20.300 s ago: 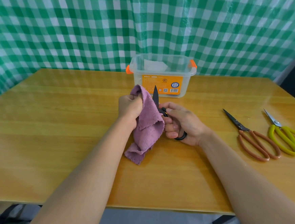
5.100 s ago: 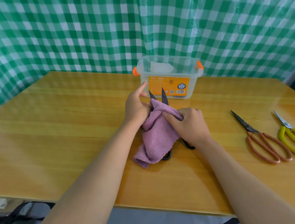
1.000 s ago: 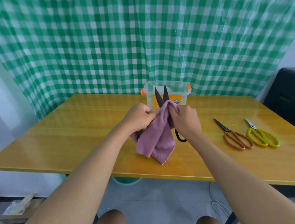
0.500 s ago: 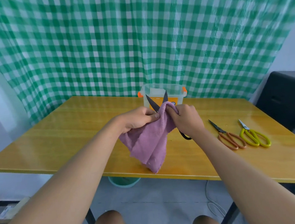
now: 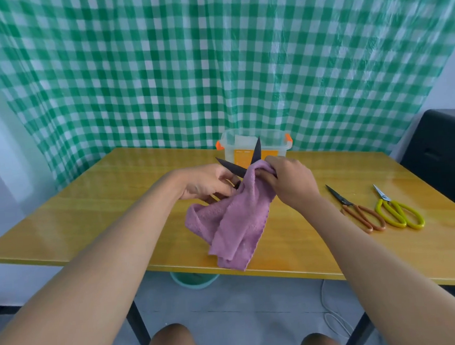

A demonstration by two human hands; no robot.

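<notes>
My left hand [image 5: 208,186] curls round the black scissors [image 5: 231,167] below their spread blades, above the table [image 5: 88,210]. Both tips point away from me. Just to the right, my right hand [image 5: 294,184] pinches the purple cloth [image 5: 233,226] around the upright blade's base. I judge the next wipe runs up toward that tip.

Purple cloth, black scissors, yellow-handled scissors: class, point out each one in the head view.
purple cloth [image 5: 236,223]: head view, middle of the hanging fold.
black scissors [image 5: 257,150]: head view, the more upright blade.
yellow-handled scissors [image 5: 385,203]: head view, handles near the pivot.
</notes>
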